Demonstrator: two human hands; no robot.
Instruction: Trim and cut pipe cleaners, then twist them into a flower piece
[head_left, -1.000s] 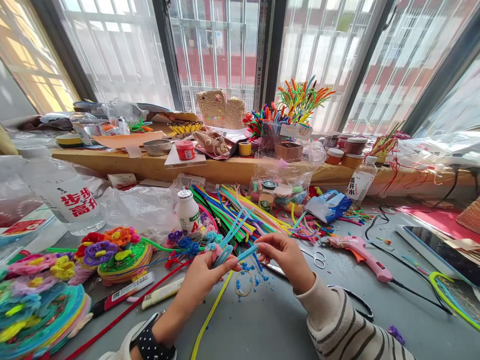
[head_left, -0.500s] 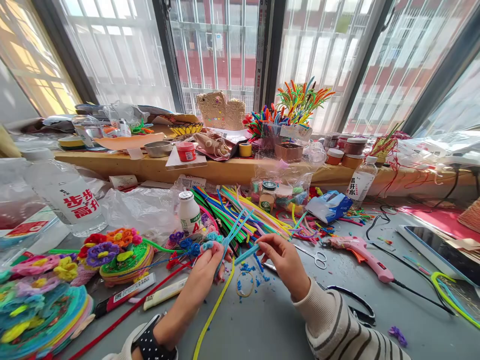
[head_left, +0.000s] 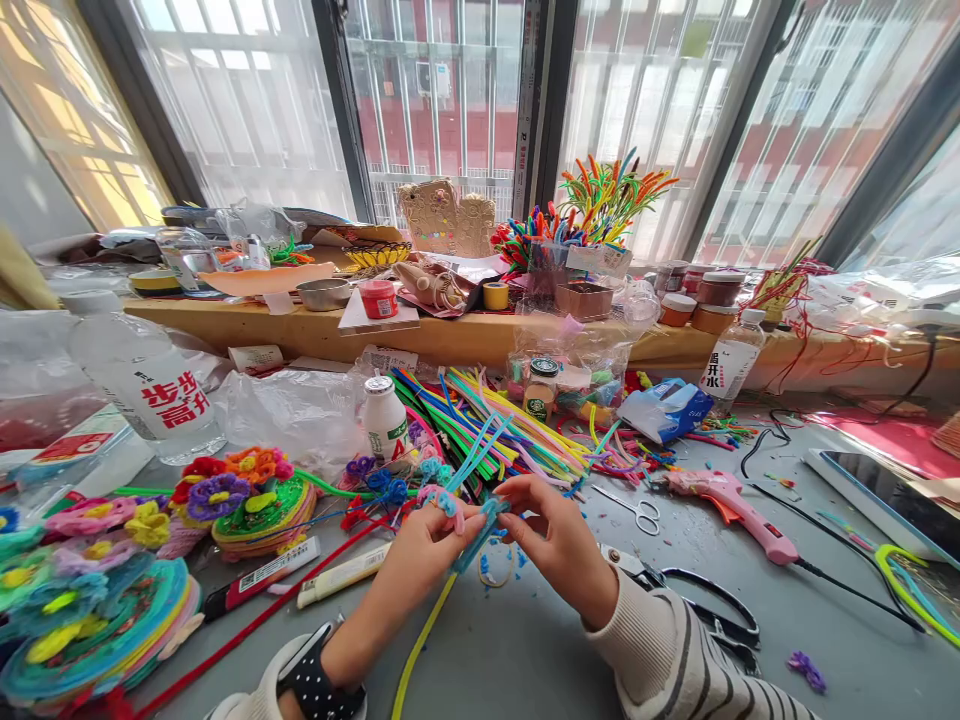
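Note:
My left hand (head_left: 431,550) is closed on light-blue pipe cleaners (head_left: 484,538), with several straight ends sticking up past its fingers. A pink fuzzy piece (head_left: 445,500) shows at its fingertips; whether it is held too, I cannot tell. Facing it, my right hand (head_left: 553,535) pinches the folded upper part of the same light-blue pipe cleaners. The fingertips of both hands nearly meet there and partly cover it. A yellow pipe cleaner (head_left: 421,645) runs down the table from below the hands. Behind them lies a heap of multicoloured pipe cleaners (head_left: 517,430).
Pipe-cleaner flowers (head_left: 217,500) on round bases stand at left, near a large water bottle (head_left: 146,385). A small white bottle (head_left: 384,420) is behind my left hand. To the right lie small scissors (head_left: 637,508), large black-handled scissors (head_left: 712,600) and a pink glue gun (head_left: 739,510).
My right hand has moved left and closer to my left hand. The light-blue pipe cleaner it held apart is now brought together with the bundle between both hands.

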